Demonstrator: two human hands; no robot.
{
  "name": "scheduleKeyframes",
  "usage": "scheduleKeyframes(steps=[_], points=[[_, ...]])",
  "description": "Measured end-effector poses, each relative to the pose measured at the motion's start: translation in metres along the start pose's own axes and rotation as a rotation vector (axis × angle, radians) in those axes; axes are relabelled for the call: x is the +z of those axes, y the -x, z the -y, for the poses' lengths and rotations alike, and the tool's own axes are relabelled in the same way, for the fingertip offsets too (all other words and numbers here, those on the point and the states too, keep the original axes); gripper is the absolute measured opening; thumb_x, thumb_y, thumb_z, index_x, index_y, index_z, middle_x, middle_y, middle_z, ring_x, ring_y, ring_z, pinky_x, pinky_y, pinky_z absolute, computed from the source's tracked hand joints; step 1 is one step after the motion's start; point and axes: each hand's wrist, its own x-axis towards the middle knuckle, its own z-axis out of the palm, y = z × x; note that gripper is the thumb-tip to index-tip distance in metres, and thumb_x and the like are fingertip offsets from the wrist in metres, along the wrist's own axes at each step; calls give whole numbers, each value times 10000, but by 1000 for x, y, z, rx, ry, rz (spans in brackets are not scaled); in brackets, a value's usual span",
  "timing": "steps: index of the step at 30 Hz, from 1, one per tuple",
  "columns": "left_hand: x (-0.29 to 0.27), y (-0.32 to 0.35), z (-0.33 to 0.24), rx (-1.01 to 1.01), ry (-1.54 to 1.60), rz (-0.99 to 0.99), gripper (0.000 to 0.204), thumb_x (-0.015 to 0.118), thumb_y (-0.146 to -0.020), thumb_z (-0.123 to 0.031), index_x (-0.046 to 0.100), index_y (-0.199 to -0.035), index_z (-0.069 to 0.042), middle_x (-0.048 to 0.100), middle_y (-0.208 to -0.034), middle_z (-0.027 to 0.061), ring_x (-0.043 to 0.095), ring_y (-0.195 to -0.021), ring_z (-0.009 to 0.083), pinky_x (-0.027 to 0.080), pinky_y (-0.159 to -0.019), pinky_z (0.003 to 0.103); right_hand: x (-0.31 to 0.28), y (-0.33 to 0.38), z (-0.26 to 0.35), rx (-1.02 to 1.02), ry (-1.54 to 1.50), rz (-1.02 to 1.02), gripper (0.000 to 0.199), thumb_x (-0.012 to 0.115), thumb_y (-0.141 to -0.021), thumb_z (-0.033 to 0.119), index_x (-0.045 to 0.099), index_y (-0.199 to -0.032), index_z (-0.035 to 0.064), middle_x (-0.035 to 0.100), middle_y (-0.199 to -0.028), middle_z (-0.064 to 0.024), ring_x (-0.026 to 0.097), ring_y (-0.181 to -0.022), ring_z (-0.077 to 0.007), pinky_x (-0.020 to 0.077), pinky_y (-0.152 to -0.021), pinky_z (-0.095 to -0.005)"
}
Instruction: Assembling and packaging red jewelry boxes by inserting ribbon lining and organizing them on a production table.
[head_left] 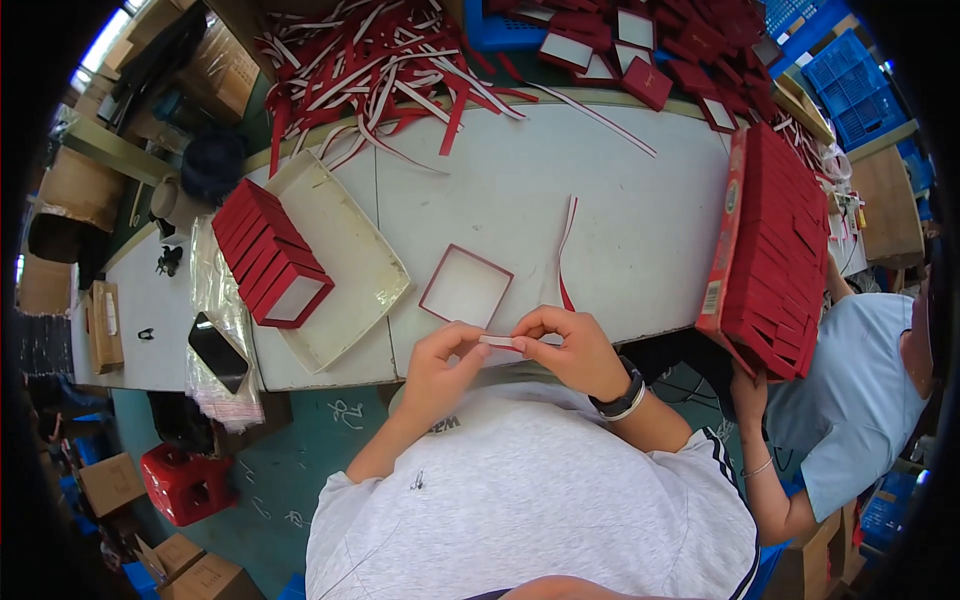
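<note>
Just above the table's front edge, my left hand point(440, 368) and my right hand point(580, 352) pinch a short span of red-and-white ribbon point(497, 341) between thumbs and fingertips. Another length of ribbon point(562, 250) rises from behind my right hand across the table; whether it is the same strip I cannot tell. Right beyond my hands lies a square box part point(467, 286), its white inside facing up within a thin red rim. To the left, a row of red boxes point(272, 252) rests on a cream tray point(385, 285).
Piled ribbons point(370, 70) and many small red boxes point(645, 85) lie along the far side. A carton packed with red boxes point(775, 250) overhangs the right edge, touched by a co-worker's hand point(748, 398). A phone point(218, 352) lies on plastic bags at left; a red stool point(187, 482) stands below.
</note>
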Motion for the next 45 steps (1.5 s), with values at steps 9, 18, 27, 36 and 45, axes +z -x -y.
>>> scheduleKeyframes(steps=[9, 18, 27, 36, 45], points=[[3, -7, -7, -49, 127, -184, 126, 580, -883, -37, 629, -969, 41, 650, -794, 70, 586, -703, 109, 443, -605, 229, 16, -13, -3, -410, 225, -343, 143, 683, -804, 106, 642, -922, 37, 645, -849, -51, 603, -772, -165, 474, -682, -292], [9, -12, -25, 48, 160, -324, 75, 587, -880, -20, 619, -899, 46, 626, -736, 62, 562, -631, 103, 448, -576, 223, 25, -25, 14, -806, 549, -330, 170, 693, -737, 66, 641, -898, 44, 632, -892, -75, 595, -814, -255, 478, -725, -348], [10, -9, -17, 123, -99, -342, 79, 605, -868, -17, 627, -887, 57, 635, -746, 54, 588, -665, 96, 475, -609, 218, 12, -34, 18, -1024, 885, -288, 204, 649, -682, 93, 626, -871, 17, 633, -875, -69, 604, -807, -222, 488, -730, -343], [14, -12, -27, 353, -720, -281, 74, 664, -765, -28, 651, -830, 7, 617, -697, 102, 588, -583, 215, 467, -549, 297, 8, -34, 16, -1012, 1208, -72, 159, 608, -677, 111, 602, -791, 0, 588, -792, -72, 581, -777, -207, 469, -717, -316], [14, -13, -27, 200, -466, -270, 56, 654, -778, -17, 648, -817, 23, 638, -716, 93, 595, -587, 143, 468, -542, 262, -7, -38, 10, -881, 754, -194, 66, 623, -697, 58, 605, -753, 30, 594, -743, -71, 582, -707, -206, 470, -664, -311]])
